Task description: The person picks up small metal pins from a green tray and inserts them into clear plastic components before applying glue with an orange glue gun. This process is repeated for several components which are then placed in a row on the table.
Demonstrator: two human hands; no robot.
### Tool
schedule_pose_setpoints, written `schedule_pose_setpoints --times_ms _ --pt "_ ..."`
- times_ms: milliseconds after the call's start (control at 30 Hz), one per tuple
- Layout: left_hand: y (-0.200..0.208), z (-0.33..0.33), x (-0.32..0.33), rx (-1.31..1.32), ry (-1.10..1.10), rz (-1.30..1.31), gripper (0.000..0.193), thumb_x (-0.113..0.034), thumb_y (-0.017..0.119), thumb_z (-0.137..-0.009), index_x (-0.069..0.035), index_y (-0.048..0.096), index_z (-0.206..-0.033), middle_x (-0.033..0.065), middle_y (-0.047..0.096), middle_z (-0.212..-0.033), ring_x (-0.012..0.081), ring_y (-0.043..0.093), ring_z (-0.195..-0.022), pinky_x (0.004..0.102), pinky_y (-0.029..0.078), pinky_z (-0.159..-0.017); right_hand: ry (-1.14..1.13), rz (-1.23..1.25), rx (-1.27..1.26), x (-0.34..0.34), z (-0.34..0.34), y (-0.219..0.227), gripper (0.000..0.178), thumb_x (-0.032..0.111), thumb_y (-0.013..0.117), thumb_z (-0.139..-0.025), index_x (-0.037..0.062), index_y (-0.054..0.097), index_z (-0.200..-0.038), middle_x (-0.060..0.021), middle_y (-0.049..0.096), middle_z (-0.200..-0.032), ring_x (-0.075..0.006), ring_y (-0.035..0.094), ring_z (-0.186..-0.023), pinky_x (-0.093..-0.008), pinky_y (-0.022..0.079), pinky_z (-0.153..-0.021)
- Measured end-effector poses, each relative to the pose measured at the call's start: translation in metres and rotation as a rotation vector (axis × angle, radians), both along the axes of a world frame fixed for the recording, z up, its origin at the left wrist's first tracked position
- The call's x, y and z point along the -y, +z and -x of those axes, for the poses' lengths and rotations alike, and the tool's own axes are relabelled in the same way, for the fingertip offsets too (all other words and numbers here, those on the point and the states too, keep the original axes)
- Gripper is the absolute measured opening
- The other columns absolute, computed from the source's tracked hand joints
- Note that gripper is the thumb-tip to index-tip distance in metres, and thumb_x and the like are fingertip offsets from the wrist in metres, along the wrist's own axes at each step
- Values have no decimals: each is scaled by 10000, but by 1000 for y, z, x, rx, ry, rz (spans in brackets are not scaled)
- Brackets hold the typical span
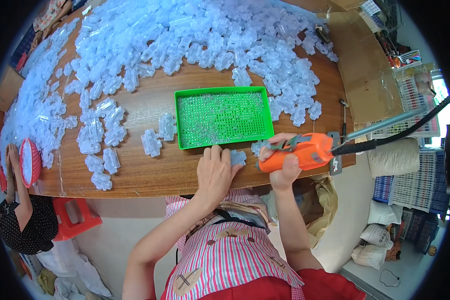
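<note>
My left hand (215, 171) rests at the table's front edge, fingers closed on a clear bluish plastic part (238, 158). Wrapped round an orange electric screwdriver (309, 151) is my right hand (286, 172). The tool lies nearly level, its tip end pointing left towards the held part, with a small gap between them. Another clear part (258, 147) sits just behind the tool's tip. Beyond my hands stands a shallow green tray (177, 122) with many small metal screws scattered over its perforated bottom. Two loose clear parts (151, 143) lie left of the tray.
A large heap of clear plastic parts (185, 35) covers the back of the wooden table (150, 175). A black cable (405, 131) and a metal rod run from the screwdriver to the right. At the left, another person's hands (12, 156) are near a pink basket (30, 162).
</note>
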State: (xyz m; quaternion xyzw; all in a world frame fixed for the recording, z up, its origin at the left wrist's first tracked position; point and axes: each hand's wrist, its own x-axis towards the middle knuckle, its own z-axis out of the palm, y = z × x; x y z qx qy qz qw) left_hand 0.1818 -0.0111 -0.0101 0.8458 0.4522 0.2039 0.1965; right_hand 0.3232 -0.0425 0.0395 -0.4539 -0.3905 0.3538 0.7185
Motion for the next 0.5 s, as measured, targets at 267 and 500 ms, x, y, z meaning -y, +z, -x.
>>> schedule_pose_setpoints --times_ms 267,500 --pt "-2 26 22 317 75 397 469 -287 702 -800 -11 510 -1128 195 587 -954 376 585 -886 438 468 -739 45 -6 -73 3 17 6 648 582 644 -776 -18 510 -977 -69 518 -704 -144 524 -620 -279 457 -554" --pt "-18 82 88 839 312 1410 354 -274 552 -950 -11 461 -1170 68 594 -1026 134 597 -932 272 521 -806 266 3 -100 7 50 2 714 664 630 -747 -2 519 -978 -76 513 -751 -157 536 -625 -286 462 -524"
